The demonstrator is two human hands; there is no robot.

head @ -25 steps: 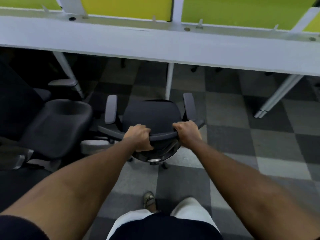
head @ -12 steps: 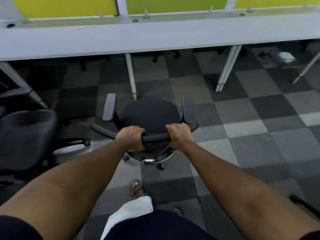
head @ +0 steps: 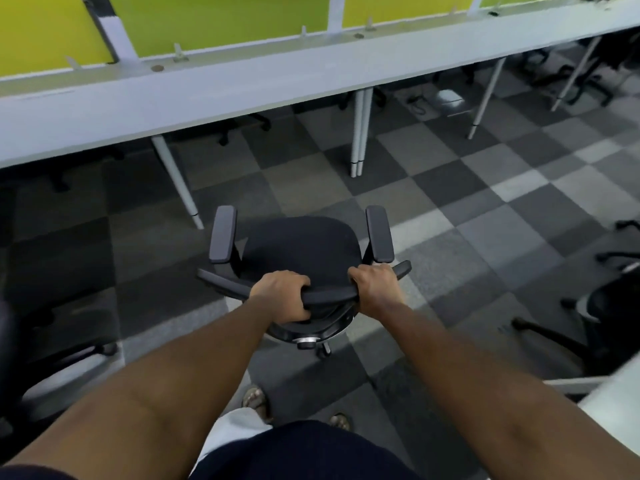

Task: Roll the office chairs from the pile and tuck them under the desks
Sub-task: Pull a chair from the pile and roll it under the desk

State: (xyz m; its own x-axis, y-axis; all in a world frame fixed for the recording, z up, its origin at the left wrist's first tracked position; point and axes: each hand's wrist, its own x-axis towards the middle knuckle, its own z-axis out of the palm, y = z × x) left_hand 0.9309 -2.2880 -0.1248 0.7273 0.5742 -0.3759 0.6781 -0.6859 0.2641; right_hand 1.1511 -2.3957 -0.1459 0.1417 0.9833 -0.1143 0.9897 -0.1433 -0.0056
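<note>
Office chair [head: 301, 251], wheels [head: 323, 351] mostly hidden, backrest [head: 329, 295] clasped by left hand [head: 282, 297] and right hand [head: 375, 289].

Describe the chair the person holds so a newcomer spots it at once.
Start at the long white desk backed by green partition panels. On the checkered carpet before it stands a black office chair, seat facing the desk. Alone among the chairs in view, its backrest is gripped by the left hand and right hand.

Checkered grey carpet [head: 485, 202], yellow-green partitions [head: 225, 19]
</note>
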